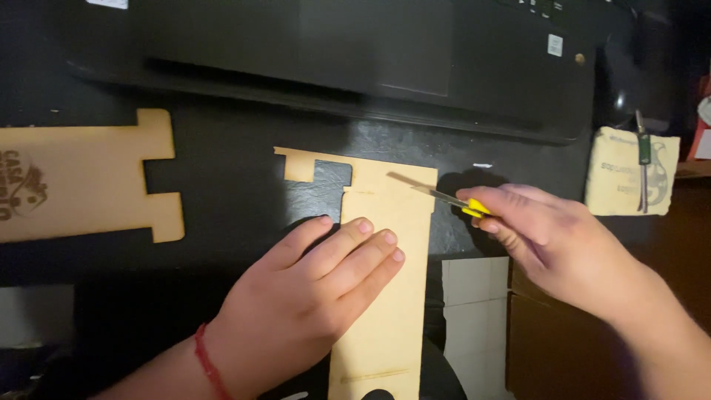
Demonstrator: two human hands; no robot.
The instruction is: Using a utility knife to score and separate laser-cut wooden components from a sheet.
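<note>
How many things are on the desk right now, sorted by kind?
Wooden cut-out boards: 2 (one under the left hand at, one at far left)
Yellow-handled cutters: 1, in the right hand
Laptops: 1
Cloth pouches: 1
Total: 5

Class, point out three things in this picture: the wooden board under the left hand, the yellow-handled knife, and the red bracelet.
Wooden board (pixel 396 215), head view, on its bare upper face.
Yellow-handled knife (pixel 474 207), head view, on the yellow handle by the right hand's fingertips.
Red bracelet (pixel 209 364), head view, on the cord across the left wrist.
</note>
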